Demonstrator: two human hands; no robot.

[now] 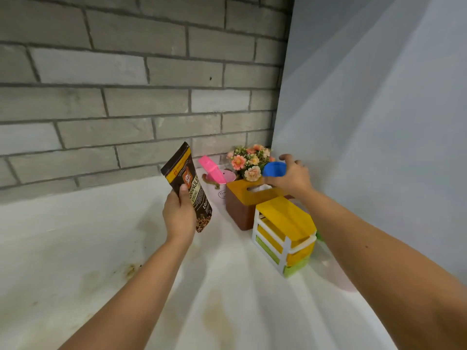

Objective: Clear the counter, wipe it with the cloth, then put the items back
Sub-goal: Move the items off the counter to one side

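My left hand (178, 215) grips a dark brown coffee-granules pouch (188, 180) and holds it upright above the white counter (101, 248). My right hand (290, 176) curls round a blue cup (274, 169), held above the brown tissue box (243, 203). Behind the box stand artificial pink and orange flowers (249, 160). A pale pink cup (222, 188) with a pink scoop (211, 166) lying across its rim sits left of the box. A small yellow and green drawer unit (285, 236) with a white frame stands in front of the box. No cloth is visible.
A grey brick wall (126, 84) runs along the back of the counter. A pale blue-white wall (379, 122) closes off the right side. Brownish stains (131, 270) mark the counter at the left and near the front edge.
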